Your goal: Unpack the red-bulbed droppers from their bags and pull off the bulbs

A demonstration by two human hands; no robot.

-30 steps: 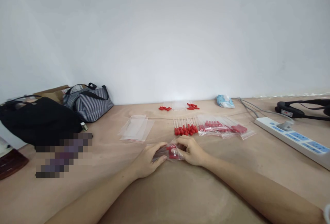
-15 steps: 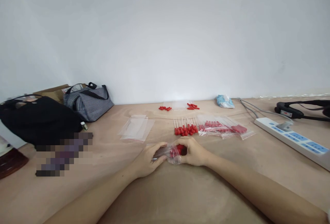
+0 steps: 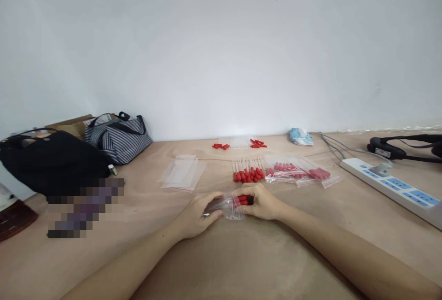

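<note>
A small clear plastic bag (image 3: 228, 208) lies on the table between both hands. My left hand (image 3: 196, 214) pinches its left end, fingers curled. My right hand (image 3: 261, 202) grips a bundle of red-capped thin tubes (image 3: 242, 199) that reach into the bag's open end. Just beyond the hands lies a loose row of red-capped tubes (image 3: 247, 173). To its right are several filled clear bags (image 3: 299, 171). A stack of empty clear bags (image 3: 182, 172) lies further left.
A black bag (image 3: 51, 161) and a striped bag (image 3: 115, 136) stand at the left. Loose red caps (image 3: 257, 143) and thin tubes lie near the wall. A white power strip (image 3: 393, 187), a black device (image 3: 402, 145) and a blue packet (image 3: 301, 136) are at the right.
My right hand has turned and pushed the bundle of red-capped tubes further toward the bag. My left hand has kept its hold on the bag's end.
</note>
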